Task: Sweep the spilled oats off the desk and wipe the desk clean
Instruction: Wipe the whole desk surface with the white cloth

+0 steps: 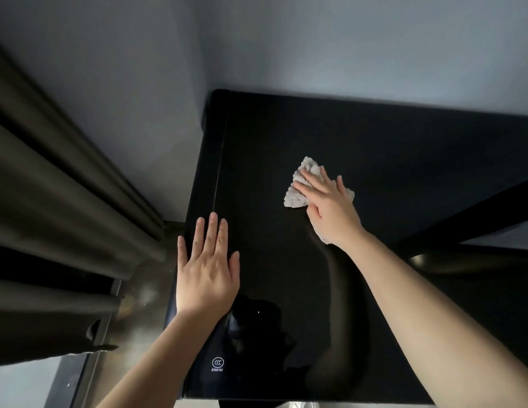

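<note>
**Cloth under a flat palm on the black desk**

A crumpled whitish cloth [298, 189] lies on the glossy black desk [286, 136], about midway between the desk's far edge and its near edge and a little right of its middle. The right hand [330, 207] presses down on it with straight, slightly fanned fingers pointing towards the desk's far left corner. The cloth shows beyond the fingertips, and a small part of it sticks out under the heel of the palm. Nothing is pinched; the palm simply lies on top.

The left hand [206, 272] rests palm down on the desk's left edge, nearer the front, with its fingers straight and only slightly parted. It holds nothing. Both forearms are bare, and the right one is mirrored in the desk's surface.

A small white printed mark [217, 363] sits near the desk's front left corner. Left of the desk hang dark folded curtains [50, 187], with a strip of floor [139, 304] between them and the desk. A plain pale wall [345, 39] rises behind the desk's far edge.
</note>
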Tool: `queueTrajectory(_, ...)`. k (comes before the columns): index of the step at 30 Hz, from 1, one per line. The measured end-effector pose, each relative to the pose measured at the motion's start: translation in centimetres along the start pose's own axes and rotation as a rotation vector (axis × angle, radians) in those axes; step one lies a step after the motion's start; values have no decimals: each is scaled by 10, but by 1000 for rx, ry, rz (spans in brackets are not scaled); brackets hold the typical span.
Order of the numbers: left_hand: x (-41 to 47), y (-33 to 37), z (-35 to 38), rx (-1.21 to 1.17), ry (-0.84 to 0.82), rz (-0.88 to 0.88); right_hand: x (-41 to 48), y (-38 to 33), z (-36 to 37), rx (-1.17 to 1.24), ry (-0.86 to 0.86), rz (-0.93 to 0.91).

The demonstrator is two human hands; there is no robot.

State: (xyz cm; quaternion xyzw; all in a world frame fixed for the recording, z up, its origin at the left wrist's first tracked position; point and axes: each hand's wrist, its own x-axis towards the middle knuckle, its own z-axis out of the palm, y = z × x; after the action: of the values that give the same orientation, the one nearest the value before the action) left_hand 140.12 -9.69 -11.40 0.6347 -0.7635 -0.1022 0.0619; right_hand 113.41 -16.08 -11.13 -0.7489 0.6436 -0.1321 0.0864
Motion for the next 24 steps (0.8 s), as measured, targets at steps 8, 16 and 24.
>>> queueTrajectory(8,0,5,-2,25,-15,-16,-113,-22,-15,85,-138,-172)
queueTrajectory(16,14,79,9,-57,-1,45,-149,15,-32,80,-236,-435)
queueTrajectory(24,16,83,23,9,19,31,-22,72,-25,54,-18,-32)
